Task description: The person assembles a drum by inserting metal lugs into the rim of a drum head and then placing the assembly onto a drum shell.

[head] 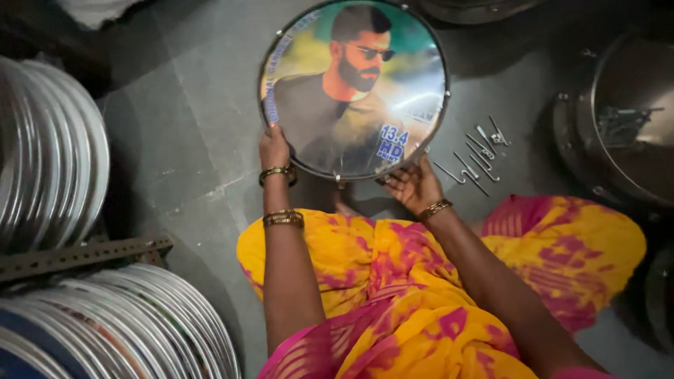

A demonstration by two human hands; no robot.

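Above grey floor (189,105), both hands grip printed drum (354,88).

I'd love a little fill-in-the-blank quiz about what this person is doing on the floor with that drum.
1. Both hands hold a round ____ with a printed picture on its skin.
2. The left hand grips its ____ edge.
3. Loose metal ____ lie on the floor beside the right hand.

Missing words: drum; left; hooks
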